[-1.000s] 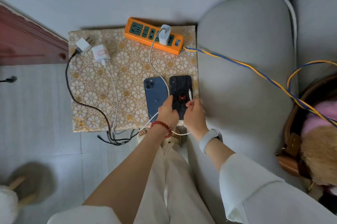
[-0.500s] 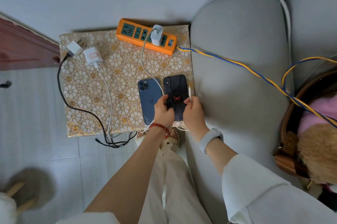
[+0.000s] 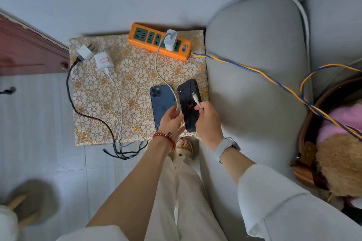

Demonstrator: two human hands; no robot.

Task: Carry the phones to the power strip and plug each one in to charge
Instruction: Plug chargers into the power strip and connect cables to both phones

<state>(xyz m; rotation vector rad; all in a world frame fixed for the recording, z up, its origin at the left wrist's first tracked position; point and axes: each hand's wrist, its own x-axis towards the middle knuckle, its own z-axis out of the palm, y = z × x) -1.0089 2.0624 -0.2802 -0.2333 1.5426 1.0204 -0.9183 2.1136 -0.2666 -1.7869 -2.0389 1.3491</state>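
White charger (image 3: 170, 39) sits plugged into the orange power strip (image 3: 159, 43); both phones (image 3: 162, 104) lie unconnected on the worktop (image 3: 135, 76). Right hand (image 3: 208, 118) pinches the cable end (image 3: 196, 99); left hand (image 3: 170, 121) loosely holds its slack.

A low surface covered in a gold floral-patterned cloth (image 3: 125, 87) stands on the pale tiled floor (image 3: 39, 133) beside a grey sofa. On it lie an orange power strip (image 3: 145, 41) at the far edge, 2 loose white chargers (image 3: 94, 57) at the left, and 2 phones face down: a blue phone (image 3: 161, 101) and a black phone (image 3: 188, 99).
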